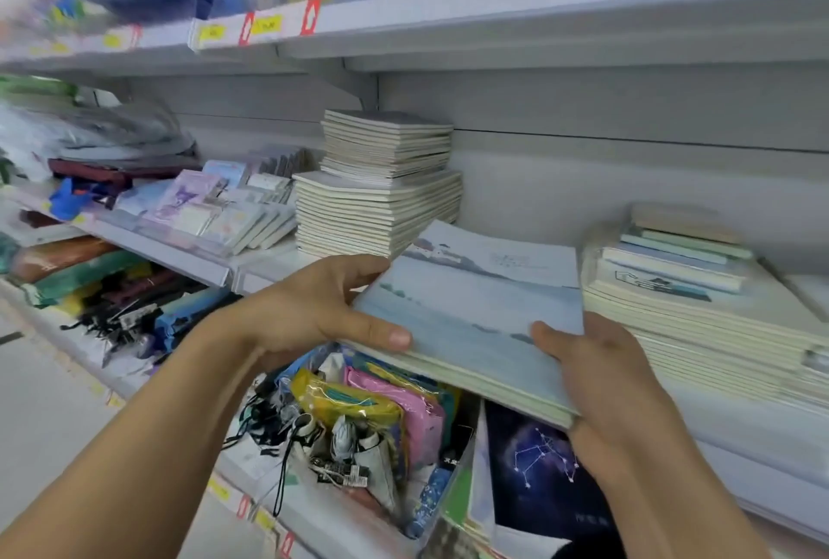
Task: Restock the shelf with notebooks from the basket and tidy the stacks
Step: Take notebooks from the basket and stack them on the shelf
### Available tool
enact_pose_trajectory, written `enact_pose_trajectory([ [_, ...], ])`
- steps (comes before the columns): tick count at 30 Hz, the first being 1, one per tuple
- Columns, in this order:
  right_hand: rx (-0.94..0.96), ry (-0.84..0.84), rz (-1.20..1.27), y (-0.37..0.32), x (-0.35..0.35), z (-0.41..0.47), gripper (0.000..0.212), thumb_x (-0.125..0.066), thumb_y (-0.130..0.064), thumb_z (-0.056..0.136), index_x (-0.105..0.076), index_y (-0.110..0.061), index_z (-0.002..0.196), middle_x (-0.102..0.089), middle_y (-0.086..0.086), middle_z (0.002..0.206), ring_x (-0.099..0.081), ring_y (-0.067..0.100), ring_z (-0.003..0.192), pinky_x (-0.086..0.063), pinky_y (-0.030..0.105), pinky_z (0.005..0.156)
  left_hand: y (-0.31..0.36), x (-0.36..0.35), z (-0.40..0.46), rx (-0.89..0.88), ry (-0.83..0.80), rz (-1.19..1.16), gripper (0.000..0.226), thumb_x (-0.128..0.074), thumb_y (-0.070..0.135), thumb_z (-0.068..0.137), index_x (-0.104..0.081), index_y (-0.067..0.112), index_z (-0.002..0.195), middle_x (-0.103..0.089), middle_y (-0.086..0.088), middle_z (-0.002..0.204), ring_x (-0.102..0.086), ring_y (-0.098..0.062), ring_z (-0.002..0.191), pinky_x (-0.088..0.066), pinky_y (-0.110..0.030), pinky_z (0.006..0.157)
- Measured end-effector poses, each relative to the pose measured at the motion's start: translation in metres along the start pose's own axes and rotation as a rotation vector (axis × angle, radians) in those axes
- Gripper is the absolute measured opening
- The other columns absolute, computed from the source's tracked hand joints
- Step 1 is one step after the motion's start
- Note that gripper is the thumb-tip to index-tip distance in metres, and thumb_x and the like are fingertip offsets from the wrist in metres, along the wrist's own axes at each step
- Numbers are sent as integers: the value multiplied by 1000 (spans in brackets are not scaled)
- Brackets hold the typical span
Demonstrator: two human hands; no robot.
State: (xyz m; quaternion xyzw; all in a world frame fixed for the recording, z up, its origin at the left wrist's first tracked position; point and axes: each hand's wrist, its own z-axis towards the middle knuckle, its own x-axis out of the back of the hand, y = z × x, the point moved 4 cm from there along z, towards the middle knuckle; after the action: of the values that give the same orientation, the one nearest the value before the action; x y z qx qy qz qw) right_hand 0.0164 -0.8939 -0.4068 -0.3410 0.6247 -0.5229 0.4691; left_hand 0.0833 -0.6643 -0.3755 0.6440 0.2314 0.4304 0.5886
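- head view: a thin bundle of notebooks (471,316) is held level above the shelf (269,260), between two stacks.
- left hand (323,312) and right hand (605,374) are curled around opposite edges.
- soft covers are judged floppy and slippery; support from underneath is advised.

One view only: a wide-angle camera worn on the head, looking forward and down along both forearms at close range. The held stack of notebooks (471,325) sits at frame centre, left hand (314,312) and right hand (614,383) at its near corners. Shelving fills the field beyond and below the grip; edges are curved and blurred, most strongly at upper left.
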Motion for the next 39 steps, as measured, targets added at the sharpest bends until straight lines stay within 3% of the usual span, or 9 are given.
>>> enact_pose_trajectory([
  [3, -22, -8, -36, 2, -18, 12, 15, -61, 2, 92, -62, -10, 101, -71, 17, 102, -67, 26, 90, -53, 48, 93, -14, 20, 13, 64, 44, 168, 97, -97, 24, 46, -55, 10, 132, -63, -2, 130, -60, -21, 119, -48, -41, 103],
  [6, 1, -82, 19, -4, -33, 19, 23, -73, 6, 81, -57, -9, 88, -71, 13, 91, -72, 25, 87, -60, 42, 82, -20, 39, 31, 126, 218, 290, 118, -99, 36, 30, -53, 9, 135, -63, 3, 128, -62, -17, 115, -47, -35, 104],
  [11, 129, -43, -465, -16, -33, 41, 45, -92, -17, 65, -55, -10, 89, -66, 4, 87, -64, 18, 80, -49, 29, 67, -15, 39, 67, 50, 377, 316, 89, -90, 28, 48, -60, 5, 128, -68, -2, 117, -64, -11, 101, -47, -18, 88],
  [20, 255, 92, -908, 3, -32, 82, 14, -66, -15, 91, -58, -4, 87, -60, 9, 82, -56, 24, 73, -37, 28, 55, -44, 28, 123, 21, 566, 787, 47, -85, 23, 73, -70, 5, 114, -69, -8, 114, -63, -20, 106, -39, -16, 82],
  [25, 191, -2, -1005, 5, -30, 88, 18, -60, -20, 96, -51, -9, 85, -53, 7, 89, -52, 25, 81, -36, 25, 66, -48, 27, 143, 76, 525, 784, 46, -84, 21, 74, -69, 9, 117, -67, -7, 115, -62, -20, 104, -41, -17, 84],
  [30, 171, -63, -1018, 5, -29, 89, 24, -58, -22, 97, -48, -11, 115, -51, 3, 103, -52, 24, 95, -36, 27, 71, -35, 20, 130, 38, 282, 392, 61, -81, 4, 75, -60, 19, 129, -61, 3, 129, -56, -11, 118, -45, -19, 92],
  [33, 181, -21, -1108, 7, -35, 80, 45, -61, -30, 96, -43, -10, 132, -44, 17, 135, -46, 33, 123, -45, 34, 91, -20, 28, 101, -11, 301, 314, 54, -81, 10, 76, -63, 25, 124, -64, 8, 123, -58, -9, 116, -47, -25, 95],
  [36, 524, 110, -1273, 1, -59, 46, 55, -59, -31, 97, -41, -14, 146, -39, 14, 150, -37, 32, 137, -41, 40, 107, -15, 39, 50, -110, 401, 262, 43, -78, 4, 77, -66, 16, 117, -70, -3, 111, -68, -16, 102, -55, -27, 91],
  [39, 882, -6, -925, 5, -104, -8, 24, -57, -30, 96, -63, -23, 118, -68, -5, 113, -62, 16, 104, -52, 34, 87, -41, 47, -20, -96, 566, 236, 24, -74, 6, 83, -69, 12, 106, -73, -5, 95, -69, -13, 82, -57, -20, 75],
])
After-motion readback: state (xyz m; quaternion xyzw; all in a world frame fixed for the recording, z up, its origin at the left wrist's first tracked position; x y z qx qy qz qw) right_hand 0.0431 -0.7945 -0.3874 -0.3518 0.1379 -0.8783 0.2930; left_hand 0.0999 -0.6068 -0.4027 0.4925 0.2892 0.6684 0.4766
